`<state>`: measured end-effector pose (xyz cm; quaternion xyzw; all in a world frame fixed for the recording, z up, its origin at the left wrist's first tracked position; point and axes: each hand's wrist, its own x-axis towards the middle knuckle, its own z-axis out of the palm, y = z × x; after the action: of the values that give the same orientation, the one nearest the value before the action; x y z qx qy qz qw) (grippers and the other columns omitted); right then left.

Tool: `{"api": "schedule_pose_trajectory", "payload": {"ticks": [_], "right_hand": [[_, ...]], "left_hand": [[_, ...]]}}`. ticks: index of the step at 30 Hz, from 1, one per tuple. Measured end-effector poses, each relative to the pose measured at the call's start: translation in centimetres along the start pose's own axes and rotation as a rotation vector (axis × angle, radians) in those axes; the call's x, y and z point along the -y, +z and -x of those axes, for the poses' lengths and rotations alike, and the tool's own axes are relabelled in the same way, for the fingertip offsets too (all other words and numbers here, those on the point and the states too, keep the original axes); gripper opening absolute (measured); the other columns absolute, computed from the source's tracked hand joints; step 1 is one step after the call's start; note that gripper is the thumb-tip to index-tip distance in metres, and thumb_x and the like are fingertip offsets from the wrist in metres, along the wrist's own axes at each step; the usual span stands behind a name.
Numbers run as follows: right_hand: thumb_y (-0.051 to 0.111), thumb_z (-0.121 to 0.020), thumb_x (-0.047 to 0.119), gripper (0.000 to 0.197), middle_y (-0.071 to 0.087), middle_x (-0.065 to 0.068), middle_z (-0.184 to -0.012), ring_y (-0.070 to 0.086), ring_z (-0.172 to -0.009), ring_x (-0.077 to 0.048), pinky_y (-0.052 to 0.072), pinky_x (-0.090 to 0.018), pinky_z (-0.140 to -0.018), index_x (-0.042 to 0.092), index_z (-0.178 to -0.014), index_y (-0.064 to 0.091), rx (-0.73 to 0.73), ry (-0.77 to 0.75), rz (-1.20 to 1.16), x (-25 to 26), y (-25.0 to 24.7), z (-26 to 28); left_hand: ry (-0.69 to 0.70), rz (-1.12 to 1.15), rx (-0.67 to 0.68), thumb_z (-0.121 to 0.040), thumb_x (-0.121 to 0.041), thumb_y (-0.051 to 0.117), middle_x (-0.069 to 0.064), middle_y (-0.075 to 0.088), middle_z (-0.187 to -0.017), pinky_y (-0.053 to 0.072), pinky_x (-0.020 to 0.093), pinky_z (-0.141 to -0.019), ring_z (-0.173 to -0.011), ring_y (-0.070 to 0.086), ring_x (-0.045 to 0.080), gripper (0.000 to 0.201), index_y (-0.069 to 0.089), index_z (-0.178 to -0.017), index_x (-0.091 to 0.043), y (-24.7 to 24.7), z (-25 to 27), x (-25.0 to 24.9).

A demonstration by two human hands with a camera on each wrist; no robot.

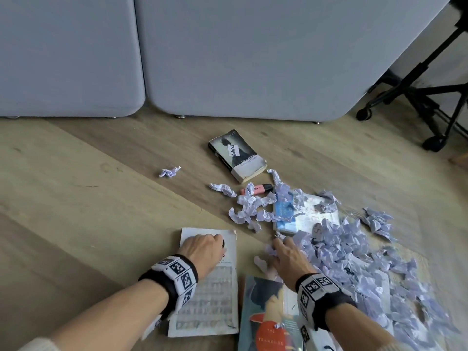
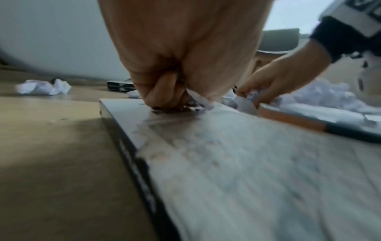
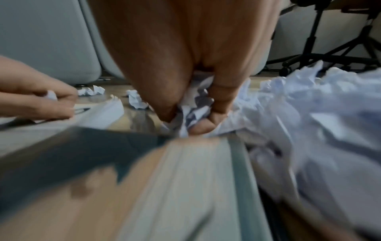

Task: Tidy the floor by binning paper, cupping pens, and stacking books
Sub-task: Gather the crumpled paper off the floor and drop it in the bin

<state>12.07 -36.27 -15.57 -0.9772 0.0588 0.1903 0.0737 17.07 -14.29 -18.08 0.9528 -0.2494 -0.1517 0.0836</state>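
Observation:
My left hand (image 1: 202, 249) rests knuckles-down on a white book (image 1: 207, 300) lying on the floor, its fingers curled round a crumpled paper scrap (image 2: 198, 99). My right hand (image 1: 286, 252) grips a wad of crumpled paper (image 3: 195, 106) at the edge of a big pile of paper scraps (image 1: 354, 249), just beyond a teal illustrated book (image 1: 268, 315). A pink highlighter (image 1: 255, 190) lies among scraps farther off. A black-and-white paperback (image 1: 236, 155) lies near the sofa. A blue-and-white book (image 1: 304, 214) lies partly under scraps.
A grey sofa (image 1: 228, 59) runs along the back. A black wheeled stand (image 1: 430, 97) is at the far right. One stray paper ball (image 1: 169, 171) lies alone on the wooden floor (image 1: 76, 186) to the left. No bin or cup is in view.

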Motion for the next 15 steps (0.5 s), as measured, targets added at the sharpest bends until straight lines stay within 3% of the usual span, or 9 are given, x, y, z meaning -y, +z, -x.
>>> {"api": "schedule_pose_trajectory", "payload": {"ticks": [3, 5, 8, 10, 12, 14, 15], "right_hand": [[0.044, -0.096, 0.019, 0.023, 0.051, -0.004, -0.106, 0.056, -0.081, -0.021, 0.046, -0.028, -0.068, 0.012, -0.117, 0.047, -0.022, -0.135, 0.06, 0.2, -3.2, -0.7], [0.046, -0.093, 0.022, 0.028, 0.057, -0.003, -0.101, 0.057, -0.076, -0.019, 0.048, -0.029, -0.066, 0.015, -0.12, 0.043, -0.045, -0.21, 0.09, 0.8, -5.9, -1.5], [0.049, -0.09, 0.033, 0.036, 0.064, -0.002, -0.097, 0.057, -0.073, -0.019, 0.044, -0.028, -0.058, 0.022, -0.124, 0.044, -0.147, -0.185, 0.11, 2.5, -8.3, -4.8], [0.051, -0.088, 0.047, 0.051, 0.059, -0.003, -0.114, 0.06, -0.087, -0.023, 0.047, -0.029, -0.064, 0.03, -0.134, 0.037, -0.194, -0.122, 0.113, 4.0, -7.8, -7.5], [0.053, -0.081, 0.063, 0.075, 0.041, -0.008, -0.131, 0.055, -0.11, -0.03, 0.051, -0.035, -0.077, 0.04, -0.144, 0.019, -0.116, -0.031, 0.084, 5.6, -6.0, -9.7], [0.052, -0.078, 0.07, 0.086, 0.024, -0.013, -0.141, 0.043, -0.123, -0.038, 0.049, -0.04, -0.085, 0.044, -0.146, 0.006, -0.048, 0.036, 0.102, 7.0, -3.6, -11.0], [0.05, -0.079, 0.071, 0.085, 0.019, -0.015, -0.144, 0.039, -0.125, -0.039, 0.049, -0.04, -0.086, 0.044, -0.146, 0.006, -0.057, 0.053, 0.131, 7.5, -2.7, -11.4]], "left_hand": [[-0.129, 0.1, -0.136, -0.096, -0.044, 0.042, 0.009, 0.062, -0.075, 0.038, 0.033, -0.06, -0.068, 0.052, 0.03, 0.044, 0.044, -0.063, -0.015, -2.7, -1.2, 2.8], [-0.218, 0.138, -0.217, -0.094, -0.034, 0.048, 0.006, 0.05, -0.072, 0.046, 0.035, -0.062, -0.069, 0.054, 0.028, 0.041, 0.046, -0.06, -0.013, -4.0, -2.6, 5.7], [-0.366, 0.265, -0.365, -0.086, -0.013, 0.058, 0.016, 0.049, -0.093, 0.04, 0.038, -0.067, -0.087, 0.055, 0.034, 0.024, 0.059, -0.069, 0.005, -4.7, -4.4, 10.0], [-0.444, 0.343, -0.403, -0.082, -0.005, 0.06, 0.021, 0.048, -0.104, 0.038, 0.039, -0.072, -0.091, 0.053, 0.036, 0.017, 0.06, -0.074, 0.01, -4.0, -4.8, 11.5], [-0.478, 0.369, -0.422, -0.084, -0.001, 0.057, 0.023, 0.045, -0.119, 0.039, 0.036, -0.082, -0.098, 0.053, 0.035, 0.011, 0.06, -0.09, 0.009, -2.6, -5.0, 12.3], [-0.434, 0.431, -0.484, -0.083, 0.012, 0.05, 0.028, 0.029, -0.143, 0.037, 0.039, -0.102, -0.126, 0.042, 0.041, 0.032, 0.051, -0.114, 0.009, -1.3, -5.5, 12.7], [-0.385, 0.468, -0.52, -0.079, 0.02, 0.044, 0.029, 0.013, -0.152, 0.032, 0.042, -0.111, -0.139, 0.026, 0.044, 0.048, 0.044, -0.125, 0.007, -1.0, -5.8, 13.0]]}}
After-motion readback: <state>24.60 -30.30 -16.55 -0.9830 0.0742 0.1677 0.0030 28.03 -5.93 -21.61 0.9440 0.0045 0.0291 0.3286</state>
